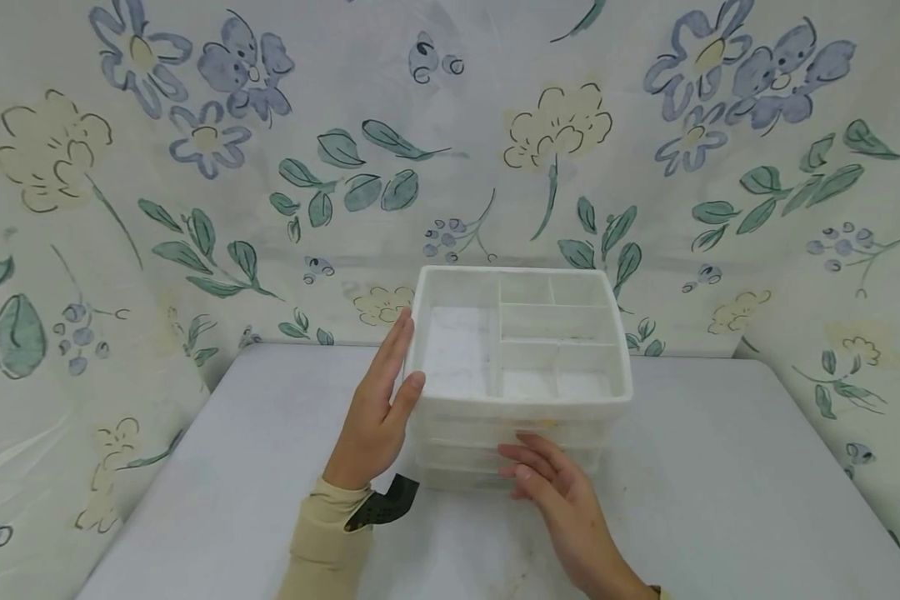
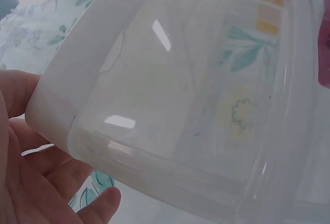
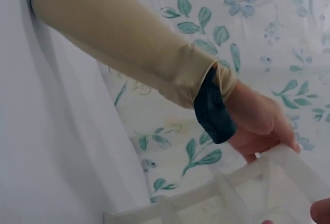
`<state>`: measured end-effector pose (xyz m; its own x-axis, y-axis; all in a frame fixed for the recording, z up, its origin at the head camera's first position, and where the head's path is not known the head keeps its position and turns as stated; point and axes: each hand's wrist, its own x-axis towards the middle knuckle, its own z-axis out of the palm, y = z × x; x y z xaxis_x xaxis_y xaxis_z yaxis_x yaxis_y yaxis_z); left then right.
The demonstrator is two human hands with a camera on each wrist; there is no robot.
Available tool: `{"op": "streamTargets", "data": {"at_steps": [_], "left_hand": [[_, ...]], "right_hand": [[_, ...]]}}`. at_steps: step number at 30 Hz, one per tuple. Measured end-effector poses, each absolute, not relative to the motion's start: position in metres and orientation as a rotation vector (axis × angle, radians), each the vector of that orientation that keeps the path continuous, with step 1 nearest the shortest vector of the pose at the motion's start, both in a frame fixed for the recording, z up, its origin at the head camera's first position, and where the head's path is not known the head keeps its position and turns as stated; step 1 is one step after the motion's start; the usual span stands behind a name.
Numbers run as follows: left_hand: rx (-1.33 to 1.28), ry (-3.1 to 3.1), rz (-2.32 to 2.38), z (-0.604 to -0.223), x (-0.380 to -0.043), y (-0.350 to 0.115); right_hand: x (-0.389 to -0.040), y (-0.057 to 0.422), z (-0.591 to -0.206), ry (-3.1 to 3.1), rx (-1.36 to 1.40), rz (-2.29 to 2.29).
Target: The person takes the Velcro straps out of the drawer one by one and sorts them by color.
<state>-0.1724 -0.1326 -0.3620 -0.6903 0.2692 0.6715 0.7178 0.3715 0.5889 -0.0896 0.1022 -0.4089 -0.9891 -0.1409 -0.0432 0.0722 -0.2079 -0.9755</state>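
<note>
A white plastic drawer organizer (image 1: 528, 404) stands on the table, its top divided into several compartments. Below that top, translucent drawers (image 1: 450, 457) are stacked at the front. My left hand (image 1: 375, 421) lies along the organizer's left side, fingers straight and thumb near the front corner. In the left wrist view its fingers touch the see-through side wall (image 2: 149, 95). My right hand (image 1: 570, 508) is at the drawer fronts, fingers lightly bent, fingertips right at the middle drawers. Only fingertips (image 3: 320, 211) of it show at the right wrist view's lower right edge.
The white table (image 1: 720, 483) extends around the organizer. A floral cloth (image 1: 457, 100) hangs behind it and along both sides. Through the organizer's side, orange patches (image 2: 270, 0) show. A dark strap (image 1: 386, 504) sticks out from the left wrist.
</note>
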Motion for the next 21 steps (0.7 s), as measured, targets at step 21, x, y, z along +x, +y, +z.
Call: {"op": "streamTargets", "data": {"at_steps": [21], "left_hand": [[-0.816,-2.132,-1.228,-0.362,-0.172,-0.130]], "right_hand": [[-0.084,0.079,-0.411,1.612,-0.026,-2.664]]}}
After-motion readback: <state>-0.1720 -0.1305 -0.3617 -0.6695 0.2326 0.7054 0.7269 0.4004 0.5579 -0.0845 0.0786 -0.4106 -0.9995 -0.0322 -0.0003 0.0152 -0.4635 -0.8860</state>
